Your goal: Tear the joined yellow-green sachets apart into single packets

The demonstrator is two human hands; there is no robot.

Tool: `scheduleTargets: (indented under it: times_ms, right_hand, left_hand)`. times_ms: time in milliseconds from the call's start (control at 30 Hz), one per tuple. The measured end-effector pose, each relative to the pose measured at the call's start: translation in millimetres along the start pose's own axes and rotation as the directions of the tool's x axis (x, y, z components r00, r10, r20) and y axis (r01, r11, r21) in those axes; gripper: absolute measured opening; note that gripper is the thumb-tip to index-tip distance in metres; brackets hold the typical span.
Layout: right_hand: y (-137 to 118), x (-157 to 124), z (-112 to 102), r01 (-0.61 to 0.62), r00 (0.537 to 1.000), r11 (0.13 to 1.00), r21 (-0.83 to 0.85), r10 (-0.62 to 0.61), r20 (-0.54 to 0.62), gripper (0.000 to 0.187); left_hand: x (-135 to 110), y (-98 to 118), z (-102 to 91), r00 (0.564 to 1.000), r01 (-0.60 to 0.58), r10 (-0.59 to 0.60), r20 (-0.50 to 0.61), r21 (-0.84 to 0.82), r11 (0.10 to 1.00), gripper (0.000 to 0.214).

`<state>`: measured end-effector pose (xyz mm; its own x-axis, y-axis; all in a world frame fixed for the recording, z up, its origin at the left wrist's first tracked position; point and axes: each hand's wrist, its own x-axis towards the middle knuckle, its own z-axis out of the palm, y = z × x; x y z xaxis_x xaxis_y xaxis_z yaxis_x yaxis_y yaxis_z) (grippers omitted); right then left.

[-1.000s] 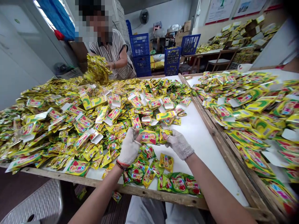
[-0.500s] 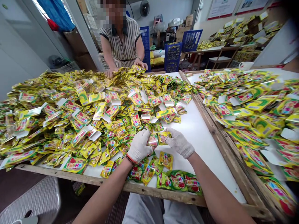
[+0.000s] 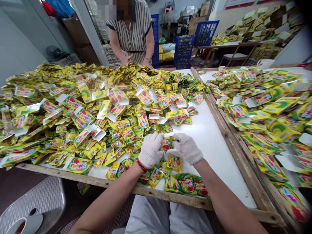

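Both my hands wear white knitted gloves and meet over the table's near middle. A small candy packet (image 3: 166, 144), with a red fruit print, is pinched between them. My left hand (image 3: 151, 150) is closed on its left end, the fingers partly hiding it. At the packet's right end, my right hand (image 3: 187, 148) is closed with thumb and fingertips. Just below lies a yellow candy sachet (image 3: 174, 162). A row of green sachets (image 3: 186, 184) rests along the wooden front edge. To the left spreads a large heap of yellow candy boxes and sachets (image 3: 83, 113).
A wooden divider (image 3: 225, 130) splits the white tabletop (image 3: 207, 126). Beyond it lies another heap of flattened-looking cartons (image 3: 270, 107). Across the table stands a person (image 3: 131, 35) with hands at the heap. Blue crates (image 3: 184, 50) stand behind; a grey stool (image 3: 36, 201) is at lower left.
My hands have drawn slightly closer together, and less of the packet shows between them. The person opposite has lifted one hand off the heap. The view has tilted down a little.
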<state>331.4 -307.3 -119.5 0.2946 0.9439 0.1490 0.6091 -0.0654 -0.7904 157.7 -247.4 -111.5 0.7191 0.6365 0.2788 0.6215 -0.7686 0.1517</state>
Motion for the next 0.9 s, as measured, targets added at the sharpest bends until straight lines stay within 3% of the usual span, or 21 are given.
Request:
scheduleTargets:
  times_ms: [67,167,233,300,400,500,567,633,733,833,900]
  right_hand:
    - [-1,0,-1,-0.014,0.999,1.000,0.009,0.013,0.035,0.012]
    - [-6,-4,-7,-0.157,0.979,0.963,0.221,0.122,0.164,0.026]
    - [-11,-9,-11,-0.292,0.933,0.877,0.380,0.175,0.314,0.039]
    - [-16,-14,-10,-0.376,0.873,0.809,0.451,0.146,0.466,0.040]
    - [-18,-16,-3,-0.414,0.821,0.778,0.473,0.095,0.563,0.035]
    - [-15,-14,2,-0.415,0.858,0.759,0.502,0.143,0.493,0.035]
    - [-13,-11,1,-0.389,0.894,0.753,0.531,0.170,0.414,0.035]
    - [-11,-8,-2,-0.346,0.922,0.784,0.515,0.183,0.340,0.032]
    - [-8,-1,-2,-0.182,0.979,0.929,0.323,0.138,0.153,0.026]
    - [-1,4,0,-0.018,1.000,0.993,0.119,0.018,0.008,0.027]
    - [4,6,-6,-0.053,0.998,0.982,0.179,0.057,-0.015,0.027]
  left_hand:
    - [0,1,0.0,1.000,-0.016,0.016,0.007,0.009,1.000,0.047]
    - [1,-1,0.0,1.000,0.026,-0.026,-0.013,0.011,1.000,0.044]
    - [2,-3,0.3,0.998,0.056,-0.056,-0.034,0.002,0.998,0.044]
    - [1,-3,1.3,0.998,0.054,-0.054,-0.032,-0.008,0.999,0.045]
    - [0,-3,2.1,1.000,0.007,-0.007,-0.011,-0.070,0.998,0.043]
    - [2,-3,-0.6,0.993,-0.013,-0.029,-0.116,-0.339,0.941,0.052]
    - [4,-5,-3.7,0.968,0.054,-0.181,-0.175,-0.560,0.827,0.057]
    - [7,-6,-6.3,0.945,0.182,-0.321,-0.058,-0.724,0.666,0.048]
    - [10,-8,-7.6,0.925,0.334,-0.338,0.174,-0.798,0.502,0.037]
    - [10,-10,-7.0,0.925,0.342,-0.336,0.178,-0.775,0.531,0.037]
    - [9,-11,-8.1,0.935,0.304,-0.331,0.128,-0.770,0.560,0.042]
